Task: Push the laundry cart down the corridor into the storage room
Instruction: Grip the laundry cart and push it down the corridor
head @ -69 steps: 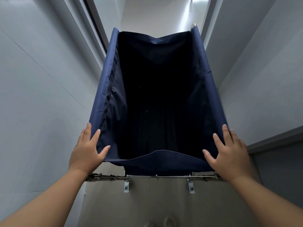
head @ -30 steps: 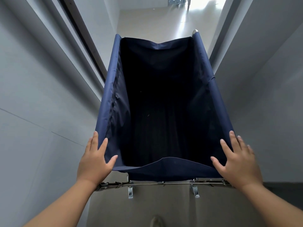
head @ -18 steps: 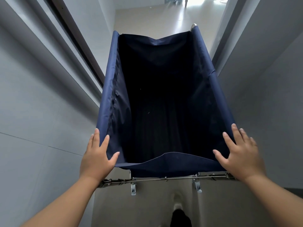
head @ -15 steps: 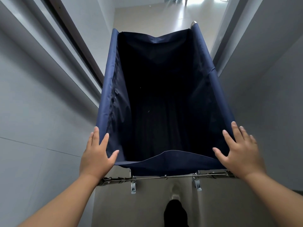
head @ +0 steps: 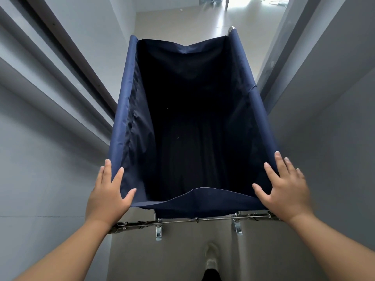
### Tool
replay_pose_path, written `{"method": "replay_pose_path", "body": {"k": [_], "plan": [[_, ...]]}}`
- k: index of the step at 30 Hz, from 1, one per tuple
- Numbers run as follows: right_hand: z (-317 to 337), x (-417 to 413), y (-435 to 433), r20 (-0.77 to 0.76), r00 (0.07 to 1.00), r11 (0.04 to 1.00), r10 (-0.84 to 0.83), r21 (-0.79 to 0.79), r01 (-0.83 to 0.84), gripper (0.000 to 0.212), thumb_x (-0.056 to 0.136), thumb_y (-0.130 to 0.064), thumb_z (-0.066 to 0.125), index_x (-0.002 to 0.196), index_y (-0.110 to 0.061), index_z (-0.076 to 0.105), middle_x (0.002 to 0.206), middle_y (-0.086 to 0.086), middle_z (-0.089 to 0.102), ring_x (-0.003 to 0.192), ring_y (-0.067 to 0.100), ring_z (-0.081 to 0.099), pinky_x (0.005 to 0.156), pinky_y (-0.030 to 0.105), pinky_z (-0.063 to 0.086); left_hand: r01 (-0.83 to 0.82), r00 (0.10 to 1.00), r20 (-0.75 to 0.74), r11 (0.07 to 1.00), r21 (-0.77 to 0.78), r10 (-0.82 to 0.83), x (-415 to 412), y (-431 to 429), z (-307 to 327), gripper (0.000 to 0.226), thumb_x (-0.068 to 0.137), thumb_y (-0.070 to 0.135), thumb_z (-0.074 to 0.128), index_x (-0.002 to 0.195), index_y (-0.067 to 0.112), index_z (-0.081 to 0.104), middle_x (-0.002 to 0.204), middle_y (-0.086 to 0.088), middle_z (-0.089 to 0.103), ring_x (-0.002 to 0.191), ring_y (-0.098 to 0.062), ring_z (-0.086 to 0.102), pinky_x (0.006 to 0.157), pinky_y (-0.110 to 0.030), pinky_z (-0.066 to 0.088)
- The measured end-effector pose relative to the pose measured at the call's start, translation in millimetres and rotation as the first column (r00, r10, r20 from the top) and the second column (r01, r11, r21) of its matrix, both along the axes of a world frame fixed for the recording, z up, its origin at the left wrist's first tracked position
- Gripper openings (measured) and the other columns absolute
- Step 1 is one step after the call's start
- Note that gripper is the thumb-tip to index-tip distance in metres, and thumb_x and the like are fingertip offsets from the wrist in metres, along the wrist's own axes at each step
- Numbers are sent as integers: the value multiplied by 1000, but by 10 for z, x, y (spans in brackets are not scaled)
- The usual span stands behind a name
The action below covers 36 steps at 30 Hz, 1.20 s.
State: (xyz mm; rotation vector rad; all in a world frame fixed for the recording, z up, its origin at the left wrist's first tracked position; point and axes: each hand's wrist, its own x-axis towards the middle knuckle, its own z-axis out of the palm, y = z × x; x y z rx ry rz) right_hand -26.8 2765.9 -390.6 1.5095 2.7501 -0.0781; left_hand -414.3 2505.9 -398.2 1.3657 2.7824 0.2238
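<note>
The laundry cart (head: 123, 110) is a deep navy fabric bin on a metal frame, filling the middle of the view, and its inside looks dark with nothing in it. My left hand (head: 108, 196) presses flat on the near left corner of the rim, fingers spread. My right hand (head: 285, 188) rests the same way on the near right corner. A metal crossbar (head: 195, 219) with two brackets runs below the near edge.
Grey walls close in on both sides: the left wall (head: 40, 149) with a dark door frame (head: 67, 55), the right wall (head: 328, 128) close to the cart. Pale floor (head: 178, 21) opens into a brighter room ahead. My shoe (head: 212, 258) shows below.
The cart and I have rolled forward along the corridor; the bright room ahead shows more. My hands keep their places on the rim. My foot has stepped into view.
</note>
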Motion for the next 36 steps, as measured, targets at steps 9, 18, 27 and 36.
{"method": "replay_pose_path", "body": {"k": [9, 18, 27, 36], "plan": [[15, -364, 457, -28, 1000, 1000, 1, -8, -1, 74, 80, -61, 42, 130, -9, 62, 158, 16, 33, 138, 42, 41, 105, 60, 37, -25, 999, 30, 1000, 17, 25, -327, 487, 54, 71, 72, 38, 81, 133, 13, 54, 161, -7, 18, 144, -30, 25, 72, -50, 55], [46, -658, 806, -34, 999, 1000, 4, 11, -3, 73, 79, -58, 44, 128, -8, 64, 157, 18, 36, 137, 43, 43, 103, 60, 39, -22, 1000, 9, 1000, 19, 22, -629, 849, 29, 70, 73, 41, 79, 132, 12, 54, 161, -8, 17, 144, -31, 24, 82, -54, 54], [16, -886, 1116, -48, 999, 1000, -1, 11, 1, 73, 80, -60, 42, 128, -9, 63, 157, 16, 35, 138, 41, 42, 104, 60, 39, -32, 999, -1, 999, 4, 32, -842, 1171, 68, 70, 71, 40, 81, 130, 11, 57, 160, -10, 21, 143, -32, 27, 79, -54, 54], [19, -1164, 1456, -17, 1000, 1000, -2, 4, 2, 72, 80, -61, 43, 128, -11, 63, 158, 14, 34, 139, 40, 41, 104, 60, 38, -30, 999, 14, 1000, 6, 30, -1098, 1540, 124, 70, 70, 38, 83, 130, 12, 58, 160, -9, 22, 143, -31, 28, 77, -52, 54]]}}
